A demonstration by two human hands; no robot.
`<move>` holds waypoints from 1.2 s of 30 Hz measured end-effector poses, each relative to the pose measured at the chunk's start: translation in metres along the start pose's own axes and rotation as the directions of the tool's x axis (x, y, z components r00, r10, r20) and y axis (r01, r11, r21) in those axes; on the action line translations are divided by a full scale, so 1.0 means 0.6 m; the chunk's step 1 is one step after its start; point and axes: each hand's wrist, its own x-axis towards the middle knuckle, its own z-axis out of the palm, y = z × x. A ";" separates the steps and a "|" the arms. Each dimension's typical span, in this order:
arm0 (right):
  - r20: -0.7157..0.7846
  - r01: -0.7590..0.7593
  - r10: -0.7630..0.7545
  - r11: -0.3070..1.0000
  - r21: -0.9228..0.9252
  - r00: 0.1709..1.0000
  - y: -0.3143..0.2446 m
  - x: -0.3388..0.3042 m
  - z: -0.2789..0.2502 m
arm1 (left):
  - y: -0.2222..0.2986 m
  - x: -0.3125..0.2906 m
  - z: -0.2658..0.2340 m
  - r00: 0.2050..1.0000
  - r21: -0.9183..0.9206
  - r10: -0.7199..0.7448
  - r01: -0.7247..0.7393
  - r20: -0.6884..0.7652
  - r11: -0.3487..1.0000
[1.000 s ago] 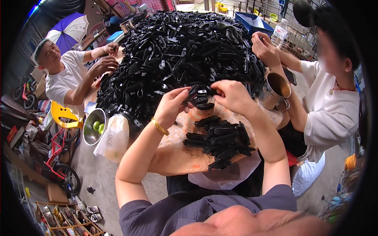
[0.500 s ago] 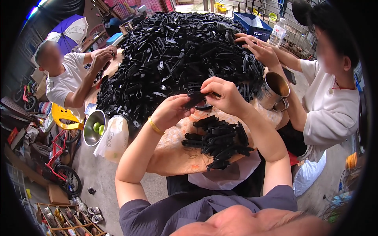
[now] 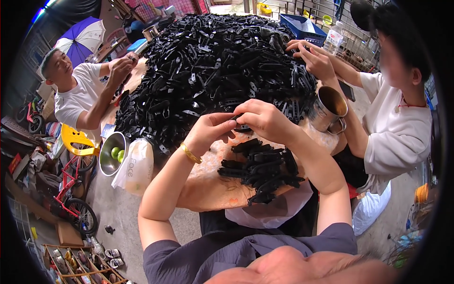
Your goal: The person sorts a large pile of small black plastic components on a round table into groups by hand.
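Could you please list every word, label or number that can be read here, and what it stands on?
I won't copy printed wording, but here is where it stands:
White bag: large grey lettering, turned sideways.
Clear bottle: label with print too small to read.
Metal mug: dark marking, too blurred to read.
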 end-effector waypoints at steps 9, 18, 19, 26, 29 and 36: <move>0.236 -0.567 0.518 0.706 0.425 0.822 0.002 0.002 -0.009 | -0.006 -0.004 0.016 0.904 0.588 0.419 -0.295 -0.083 0.753; 0.138 -0.513 0.511 0.732 0.449 0.849 0.019 -0.005 -0.022 | -0.004 -0.008 0.022 0.891 0.600 0.454 -0.352 -0.020 0.718; 0.150 -0.579 0.656 0.507 0.639 0.740 0.024 -0.008 -0.024 | -0.005 -0.004 0.025 0.907 0.539 0.422 -0.352 -0.007 0.765; 0.104 -0.529 0.652 0.688 -0.496 0.751 0.033 -0.024 -0.022 | -0.011 -0.012 0.048 0.786 0.597 0.379 -0.617 0.488 0.513; 0.170 -0.424 0.658 0.638 -0.642 0.733 0.032 -0.018 -0.006 | -0.020 -0.004 0.041 0.731 0.530 0.426 -0.680 0.533 0.506; 0.100 -0.593 0.674 0.702 -0.396 0.732 0.025 -0.018 0.000 | -0.021 0.004 0.039 0.902 0.671 0.432 -0.329 0.013 0.665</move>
